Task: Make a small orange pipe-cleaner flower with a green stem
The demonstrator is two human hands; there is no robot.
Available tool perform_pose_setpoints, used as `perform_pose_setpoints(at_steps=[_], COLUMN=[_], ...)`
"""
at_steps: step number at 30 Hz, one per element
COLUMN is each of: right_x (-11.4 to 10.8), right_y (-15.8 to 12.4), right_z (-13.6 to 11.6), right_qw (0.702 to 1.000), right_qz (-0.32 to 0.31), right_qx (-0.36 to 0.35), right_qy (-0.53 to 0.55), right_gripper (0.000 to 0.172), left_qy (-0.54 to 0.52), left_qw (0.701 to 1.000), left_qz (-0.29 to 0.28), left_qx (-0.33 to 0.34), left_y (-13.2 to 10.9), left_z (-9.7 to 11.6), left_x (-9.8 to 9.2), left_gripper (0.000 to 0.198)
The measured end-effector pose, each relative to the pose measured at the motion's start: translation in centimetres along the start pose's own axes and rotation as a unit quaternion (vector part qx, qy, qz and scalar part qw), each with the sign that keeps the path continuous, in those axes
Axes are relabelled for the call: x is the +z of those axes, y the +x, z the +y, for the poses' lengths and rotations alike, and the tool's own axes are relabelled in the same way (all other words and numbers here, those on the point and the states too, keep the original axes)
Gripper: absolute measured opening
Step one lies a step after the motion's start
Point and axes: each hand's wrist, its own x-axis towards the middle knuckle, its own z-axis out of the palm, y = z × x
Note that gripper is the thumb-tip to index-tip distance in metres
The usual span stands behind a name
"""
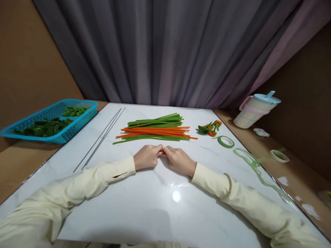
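Note:
My left hand (147,156) and my right hand (180,159) meet at the fingertips above the middle of the white table. Both are closed, with thumbs and fingers pressed together. Whatever they pinch, if anything, is hidden or too small to name. Just beyond them lie orange pipe cleaners (155,131), with a bundle of green pipe cleaners (157,121) behind and a few more green ones in front. To the right rests a small cluster of green and orange pieces (209,128), close to a roll of green tape (226,141).
At the left, a blue basket (63,137) holds green leaf-like pieces. Several thin dark wires (99,140) lie on the marbled table (144,213). Loose green tape (261,175) trails along the right edge, near another roll (279,156). A lidded cup (256,109) stands at the back right.

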Motion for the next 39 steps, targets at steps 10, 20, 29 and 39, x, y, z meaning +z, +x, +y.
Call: perform_pose_setpoints(at_steps=[10,20,29,39], right_x=[-0.6,-0.8,-0.9,-1.2], right_y=[0.1,0.1,0.2,0.1], right_z=[0.0,0.0,0.0,-0.2], right_qw=[0.998,0.997,0.997,0.996], right_qz=[-0.05,-0.053,-0.059,-0.064], right_qx=[0.02,0.023,0.028,0.026], right_qy=[0.036,0.045,0.04,0.055], right_gripper=[0.021,0.023,0.019,0.027], left_qy=[0.062,0.076,0.059,0.025], left_qw=[0.998,0.996,0.997,0.999], left_qz=[-0.012,-0.014,-0.006,0.02], left_qx=[0.016,0.037,0.044,0.035], left_y=[0.0,0.1,0.1,0.0], left_z=[0.1,-0.2,-0.3,0.6], left_x=[0.1,0.1,0.1,-0.5], left_gripper=[0.006,0.007,0.006,0.012])
